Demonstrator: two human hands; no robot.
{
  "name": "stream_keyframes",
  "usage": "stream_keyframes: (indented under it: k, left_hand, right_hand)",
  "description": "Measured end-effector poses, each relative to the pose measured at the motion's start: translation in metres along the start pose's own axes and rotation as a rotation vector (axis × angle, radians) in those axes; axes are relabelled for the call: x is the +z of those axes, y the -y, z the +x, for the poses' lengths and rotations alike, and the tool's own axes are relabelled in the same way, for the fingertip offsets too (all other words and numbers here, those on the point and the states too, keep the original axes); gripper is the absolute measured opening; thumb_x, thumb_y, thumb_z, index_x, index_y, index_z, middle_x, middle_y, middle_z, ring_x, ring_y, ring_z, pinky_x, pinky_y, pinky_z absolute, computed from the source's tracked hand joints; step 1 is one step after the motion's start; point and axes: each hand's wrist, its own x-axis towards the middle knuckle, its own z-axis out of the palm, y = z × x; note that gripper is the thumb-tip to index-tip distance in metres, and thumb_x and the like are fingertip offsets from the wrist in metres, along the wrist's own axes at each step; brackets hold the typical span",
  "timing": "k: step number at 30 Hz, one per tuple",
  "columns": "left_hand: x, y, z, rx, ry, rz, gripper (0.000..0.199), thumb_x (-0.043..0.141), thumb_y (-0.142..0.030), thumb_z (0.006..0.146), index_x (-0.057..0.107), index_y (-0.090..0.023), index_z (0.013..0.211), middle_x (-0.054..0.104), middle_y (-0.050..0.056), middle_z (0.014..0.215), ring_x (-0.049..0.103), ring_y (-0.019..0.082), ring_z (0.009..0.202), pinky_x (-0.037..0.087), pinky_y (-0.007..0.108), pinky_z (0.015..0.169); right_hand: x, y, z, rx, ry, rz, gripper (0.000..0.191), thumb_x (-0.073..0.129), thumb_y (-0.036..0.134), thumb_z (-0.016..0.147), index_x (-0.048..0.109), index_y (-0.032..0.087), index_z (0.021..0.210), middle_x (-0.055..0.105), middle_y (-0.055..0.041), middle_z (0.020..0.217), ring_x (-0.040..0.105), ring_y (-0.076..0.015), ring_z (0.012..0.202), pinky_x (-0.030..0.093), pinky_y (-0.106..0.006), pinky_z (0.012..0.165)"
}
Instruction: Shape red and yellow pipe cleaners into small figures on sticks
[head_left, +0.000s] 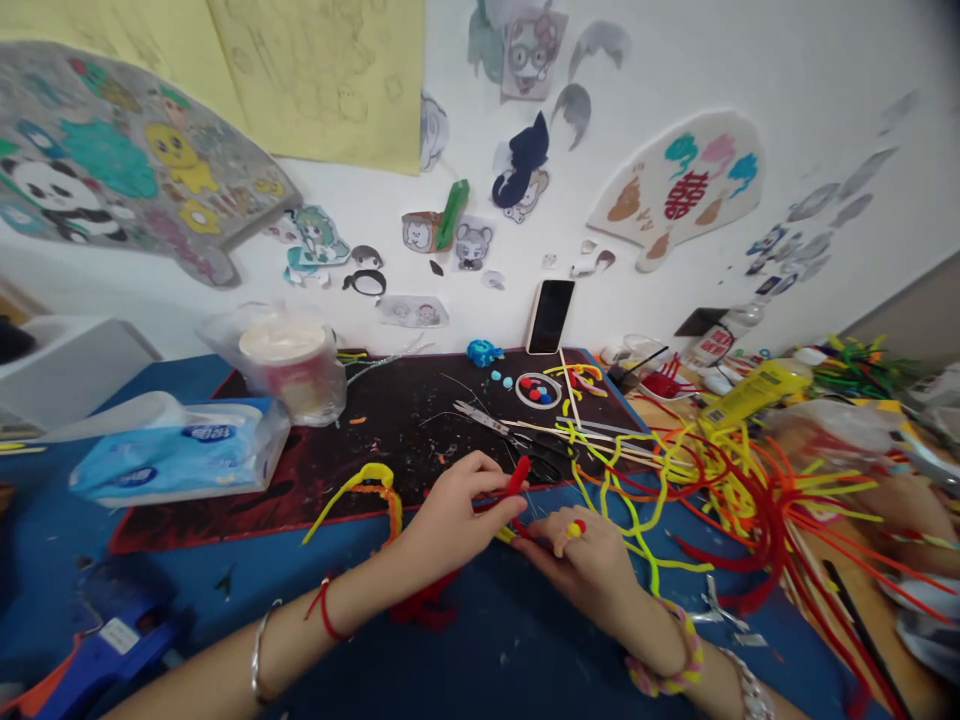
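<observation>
My left hand (457,515) grips a short red pipe cleaner (516,478) between thumb and fingers. My right hand (577,565) sits close against it, its fingertips pinching small yellow and red pom-poms (574,528). A bit of yellow and red fibre shows between the two hands, partly hidden by my fingers. Left of my left hand, a yellow pipe cleaner (352,490) and a twisted orange one (391,510) lie on the mat's front edge. A dark red fuzzy clump (427,600) lies under my left wrist.
A heap of red, yellow and orange pipe cleaners (757,490) spreads across the right side. Scissors (487,425) and a dish of pom-poms (538,390) rest on the dark mat (375,440). A blue glue gun (112,640) lies at lower left, beside a tissue pack (172,450).
</observation>
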Motion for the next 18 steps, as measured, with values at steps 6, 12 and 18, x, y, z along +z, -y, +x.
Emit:
stream_keyframes:
  k: [6, 12, 18]
  left_hand:
    - [-0.006, -0.003, 0.006, -0.169, -0.028, -0.517, 0.023, 0.038, -0.032, 0.089, 0.055, -0.017, 0.085, 0.059, 0.001, 0.071, 0.058, 0.013, 0.069, 0.045, 0.027, 0.069]
    - [-0.024, -0.005, 0.012, -0.46, -0.021, -0.903, 0.02, 0.04, -0.039, 0.088, 0.047, -0.022, 0.094, 0.024, -0.01, 0.054, 0.018, 0.001, 0.034, 0.015, 0.011, 0.033]
    - [-0.037, 0.002, 0.014, -0.44, 0.101, -0.99, 0.018, 0.035, -0.024, 0.089, 0.046, -0.022, 0.103, 0.041, -0.004, 0.064, 0.045, 0.006, 0.05, 0.039, 0.019, 0.048]
  right_hand:
    - [-0.007, 0.005, 0.007, 0.006, 0.12, -0.048, 0.019, 0.047, 0.026, 0.087, 0.06, 0.018, 0.075, 0.059, -0.0008, 0.059, 0.05, -0.0138, 0.056, 0.033, -0.027, 0.057]
    - [-0.009, -0.047, 0.043, 0.331, 0.366, -0.216, 0.027, 0.035, 0.026, 0.09, 0.06, 0.014, 0.094, 0.062, -0.0131, 0.104, 0.056, -0.0222, 0.094, 0.039, -0.033, 0.081]
    - [-0.005, -0.071, 0.071, 0.487, 0.591, -0.221, 0.026, 0.061, 0.032, 0.07, 0.059, 0.013, 0.088, 0.063, -0.0139, 0.081, 0.059, -0.028, 0.079, 0.039, -0.036, 0.07]
